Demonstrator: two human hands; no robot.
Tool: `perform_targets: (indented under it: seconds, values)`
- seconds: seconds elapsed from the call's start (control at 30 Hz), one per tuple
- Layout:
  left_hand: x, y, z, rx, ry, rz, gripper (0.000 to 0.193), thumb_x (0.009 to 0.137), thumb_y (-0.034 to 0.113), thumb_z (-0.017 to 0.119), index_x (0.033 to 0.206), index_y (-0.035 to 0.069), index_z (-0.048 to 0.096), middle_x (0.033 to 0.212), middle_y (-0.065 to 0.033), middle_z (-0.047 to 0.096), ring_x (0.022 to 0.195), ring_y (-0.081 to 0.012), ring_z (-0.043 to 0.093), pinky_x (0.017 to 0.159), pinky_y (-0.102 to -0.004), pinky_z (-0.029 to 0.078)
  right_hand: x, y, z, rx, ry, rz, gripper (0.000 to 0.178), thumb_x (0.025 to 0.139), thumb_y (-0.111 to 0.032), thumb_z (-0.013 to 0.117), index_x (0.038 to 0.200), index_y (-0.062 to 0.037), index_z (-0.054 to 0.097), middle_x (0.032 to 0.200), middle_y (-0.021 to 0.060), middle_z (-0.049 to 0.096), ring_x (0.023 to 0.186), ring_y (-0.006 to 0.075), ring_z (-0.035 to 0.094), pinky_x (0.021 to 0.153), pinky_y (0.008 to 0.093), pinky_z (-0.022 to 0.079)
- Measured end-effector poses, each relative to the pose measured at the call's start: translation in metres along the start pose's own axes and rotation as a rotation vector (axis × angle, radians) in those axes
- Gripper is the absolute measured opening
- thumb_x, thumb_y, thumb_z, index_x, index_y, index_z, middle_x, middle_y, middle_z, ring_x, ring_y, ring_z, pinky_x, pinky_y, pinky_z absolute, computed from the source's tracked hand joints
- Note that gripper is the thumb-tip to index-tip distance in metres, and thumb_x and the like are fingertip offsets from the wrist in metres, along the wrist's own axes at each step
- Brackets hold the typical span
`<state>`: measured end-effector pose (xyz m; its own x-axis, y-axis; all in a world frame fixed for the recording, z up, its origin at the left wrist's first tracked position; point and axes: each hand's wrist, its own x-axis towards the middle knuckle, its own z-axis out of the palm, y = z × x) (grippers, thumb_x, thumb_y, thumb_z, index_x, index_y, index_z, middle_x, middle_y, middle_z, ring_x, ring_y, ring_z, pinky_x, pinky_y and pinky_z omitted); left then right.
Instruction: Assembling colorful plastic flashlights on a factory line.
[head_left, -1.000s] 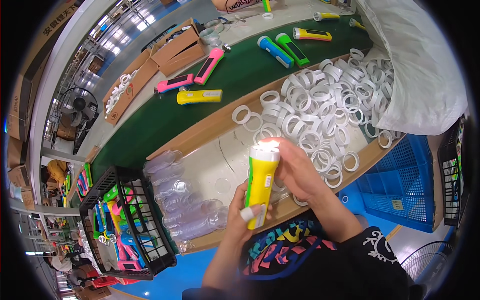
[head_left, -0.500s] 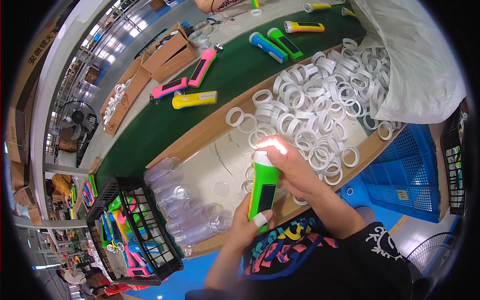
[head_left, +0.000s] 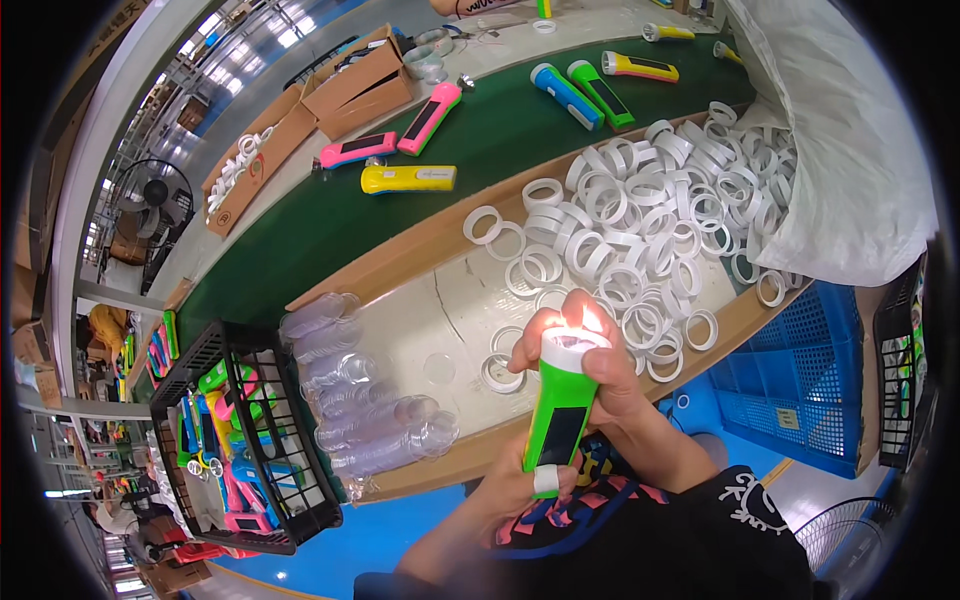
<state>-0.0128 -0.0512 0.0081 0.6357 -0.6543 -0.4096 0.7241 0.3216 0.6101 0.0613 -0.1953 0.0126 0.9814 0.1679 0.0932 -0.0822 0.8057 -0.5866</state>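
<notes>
A green flashlight [head_left: 560,410] with a dark panel on its side is held tilted in front of me, its white-ringed head upward and its lamp glowing brightly. My left hand [head_left: 507,492], with a white wrap on the thumb, is closed round the lower end of the body. The fingers of my right hand [head_left: 622,385] curl round the white head, thumb on the near side. Just beyond lie loose white rings [head_left: 610,250], heaped in a shallow cardboard tray [head_left: 400,285]. Stacks of clear round lenses [head_left: 375,425] fill its left end.
Pink, yellow, blue and green flashlights [head_left: 408,179] lie along the green belt [head_left: 300,225]. A black crate [head_left: 265,440] of flashlights stands at left, blue crates [head_left: 790,380] at right. A white sack [head_left: 830,150] borders the ring heap. Cardboard boxes [head_left: 360,85] sit beyond the belt.
The flashlight has shifted right and slightly down in view, and its lit face now shows more. My right hand has moved from over the lamp to round the head's sides.
</notes>
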Motion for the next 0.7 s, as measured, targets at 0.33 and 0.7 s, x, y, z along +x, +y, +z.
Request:
perform_targets:
  seconds: [0.33, 0.7]
  values:
    - [-0.006, -0.004, -0.005, -0.646, -0.473, -0.132, 0.058, 0.074, 0.021, 0.072, 0.117, -0.002, 0.042, 0.072, -0.0085, 0.051, 0.05, -0.014, 0.049, 0.042, -0.0236, 0.04, 0.005, 0.019, -0.003, 0.438, -0.248, 0.012, 0.029, 0.077, -0.032, 0.064, 0.09, -0.0169, 0.043, 0.093, 0.0176, 0.055, 0.087, 0.0317, 0.06, 0.083, 0.0401, 0.045]
    - [0.01, 0.042, -0.017, 0.461, 0.174, 0.024, 0.05, 0.078, 0.011, 0.069, 0.121, 0.003, 0.045, 0.097, -0.007, 0.06, 0.087, -0.0159, 0.058, 0.077, -0.0294, 0.047, 0.008, 0.0, -0.002, -0.235, 0.189, 0.036, 0.027, 0.081, -0.021, 0.064, 0.095, -0.0085, 0.045, 0.098, 0.0165, 0.057, 0.088, 0.0267, 0.061, 0.08, 0.0383, 0.051]
